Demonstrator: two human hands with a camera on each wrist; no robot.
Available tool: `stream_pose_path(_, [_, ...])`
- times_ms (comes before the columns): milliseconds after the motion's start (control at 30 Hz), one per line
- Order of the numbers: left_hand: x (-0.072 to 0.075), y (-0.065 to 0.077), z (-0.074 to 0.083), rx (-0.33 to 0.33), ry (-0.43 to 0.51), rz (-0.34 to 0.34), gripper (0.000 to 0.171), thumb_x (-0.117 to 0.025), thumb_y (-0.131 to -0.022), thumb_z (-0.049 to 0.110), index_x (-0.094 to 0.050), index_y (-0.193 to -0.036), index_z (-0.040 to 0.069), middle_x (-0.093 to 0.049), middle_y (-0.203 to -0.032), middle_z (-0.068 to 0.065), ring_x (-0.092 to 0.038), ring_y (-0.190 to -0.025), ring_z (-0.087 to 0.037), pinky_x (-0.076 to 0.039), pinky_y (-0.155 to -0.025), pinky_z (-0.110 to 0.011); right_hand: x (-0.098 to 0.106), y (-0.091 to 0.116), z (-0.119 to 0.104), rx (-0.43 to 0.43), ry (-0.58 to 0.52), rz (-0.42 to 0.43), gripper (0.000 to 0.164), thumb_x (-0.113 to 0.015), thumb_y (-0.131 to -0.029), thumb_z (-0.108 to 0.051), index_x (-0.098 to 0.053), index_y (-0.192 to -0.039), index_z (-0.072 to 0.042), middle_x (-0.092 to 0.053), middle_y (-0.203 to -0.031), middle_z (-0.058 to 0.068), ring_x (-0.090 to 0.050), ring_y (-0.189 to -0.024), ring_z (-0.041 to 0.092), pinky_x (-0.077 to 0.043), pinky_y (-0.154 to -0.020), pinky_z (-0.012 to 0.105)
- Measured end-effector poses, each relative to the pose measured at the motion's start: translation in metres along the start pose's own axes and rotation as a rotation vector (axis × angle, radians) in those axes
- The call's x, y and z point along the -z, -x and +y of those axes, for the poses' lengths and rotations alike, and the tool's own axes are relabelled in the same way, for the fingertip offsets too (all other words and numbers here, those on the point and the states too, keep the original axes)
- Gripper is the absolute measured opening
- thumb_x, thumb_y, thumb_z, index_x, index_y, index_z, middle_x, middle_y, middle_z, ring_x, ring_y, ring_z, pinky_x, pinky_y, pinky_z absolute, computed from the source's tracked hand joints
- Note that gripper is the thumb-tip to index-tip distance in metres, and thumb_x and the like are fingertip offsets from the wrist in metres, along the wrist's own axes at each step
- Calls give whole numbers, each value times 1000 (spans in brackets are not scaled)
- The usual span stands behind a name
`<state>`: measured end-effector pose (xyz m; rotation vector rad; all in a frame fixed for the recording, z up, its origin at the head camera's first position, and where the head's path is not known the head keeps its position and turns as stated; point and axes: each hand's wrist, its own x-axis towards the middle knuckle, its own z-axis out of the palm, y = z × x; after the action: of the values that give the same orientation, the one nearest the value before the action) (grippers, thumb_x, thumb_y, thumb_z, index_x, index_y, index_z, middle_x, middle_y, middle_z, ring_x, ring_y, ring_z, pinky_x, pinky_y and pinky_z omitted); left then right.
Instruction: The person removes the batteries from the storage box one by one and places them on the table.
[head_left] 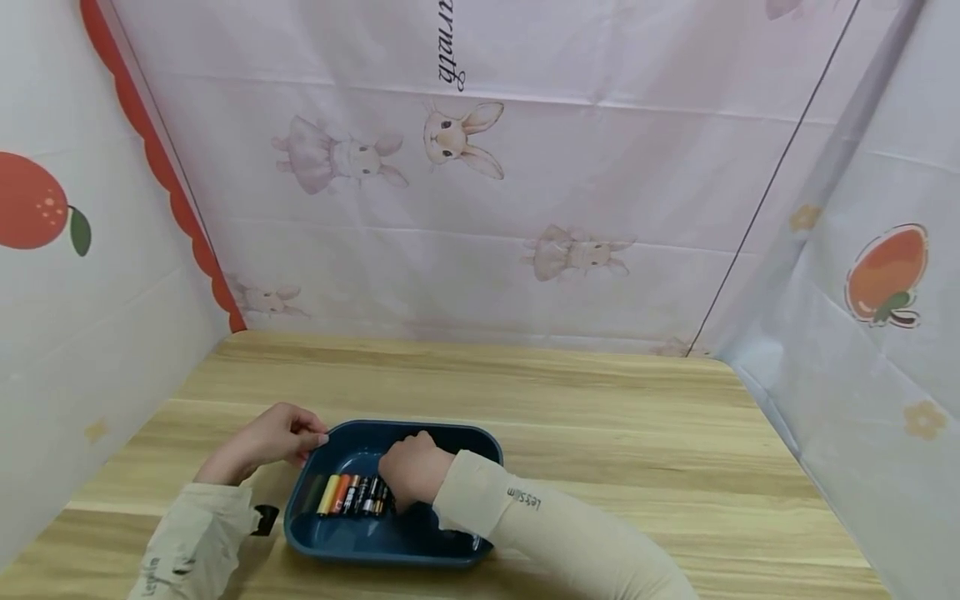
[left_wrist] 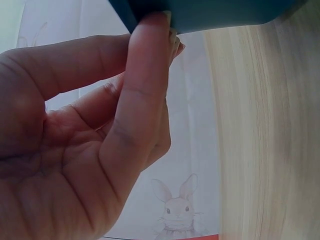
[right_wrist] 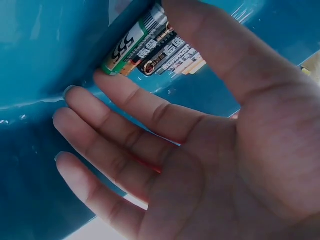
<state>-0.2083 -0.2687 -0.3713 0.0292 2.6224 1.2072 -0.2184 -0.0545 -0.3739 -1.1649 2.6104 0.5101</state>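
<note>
A dark blue tray point(head_left: 360, 542) sits on the table, holding a row of several batteries point(head_left: 348, 495) in yellow, orange and black. At its far left corner, my left hand point(head_left: 279, 435) pinches the rim, with thumb and fingertips against the blue wall point(left_wrist: 215, 12) in the left wrist view. My right hand point(head_left: 415, 471) reaches down inside the tray at the right end of the row. In the right wrist view, a green and black battery point(right_wrist: 129, 46) is held endwise between thumb and index finger, beside other batteries point(right_wrist: 172, 52). The remaining fingers are spread near the tray wall.
The wooden table point(head_left: 645, 442) extends behind and to the right of the tray. Printed cloth walls point(head_left: 465, 275) stand at the back and both sides. A black strap piece point(head_left: 265, 520) shows by the left cuff.
</note>
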Motion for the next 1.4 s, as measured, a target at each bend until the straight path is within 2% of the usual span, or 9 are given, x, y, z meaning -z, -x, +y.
stream_pose_path(267, [0,-3,-3,-3,-5,1,13,-58,-94,4,-69,-97,-4,-61,-75,-8,-57,-64,-18,-57,-62,-38,-1,-1,0,-13,24,-12,28,-74,-80,-47,-69,-98,-27,-61,-83,-8,-51,-68,10,-46,-72,28])
stream_pose_path(433, [2,-4,-3,-11,-9,-3,14,-59,-94,5,-69,-97,-4,-61,-75,-7,-58,-64,-18,-57,-62,-37,0,0,3,-11,-12,-18,28,-75,-80,-46,-69,-98,-26,-61,-81,-8,-50,-68,10,-44,-72,28])
stream_pose_path(633, [2,-3,-2,-13,-7,-8,14,-59,-94,5,-69,-98,-4,-61,-73,-6,-58,-64,-19,-57,-62,-38,5,6,7,17,-23,-13,27,-75,-80,-46,-68,-96,-26,-58,-77,-9,-50,-66,9,-42,-66,27])
stream_pose_path(967, [2,-2,0,-6,0,-14,14,-58,-94,4,-68,-98,-5,-61,-73,-6,-58,-64,-18,-57,-63,-38,12,21,20,174,12,107,30,-76,-78,-49,-70,-96,-25,-61,-78,-12,-51,-67,5,-42,-66,25])
stream_pose_path(1200, [2,-4,-3,-8,6,-13,14,-58,-94,4,-68,-98,-4,-61,-73,-6,-58,-64,-18,-57,-63,-38,14,32,31,200,128,196,53,-70,-77,-60,-65,-120,-28,-64,-105,-13,-58,-90,6,-45,-81,27])
stream_pose_path(1400, [2,-6,-2,2,-6,-7,13,-59,-94,3,-68,-98,-4,-61,-73,-6,-58,-64,-18,-57,-62,-36,17,46,47,201,114,266,57,-69,-78,-62,-64,-123,-28,-63,-110,-10,-53,-93,9,-40,-78,27])
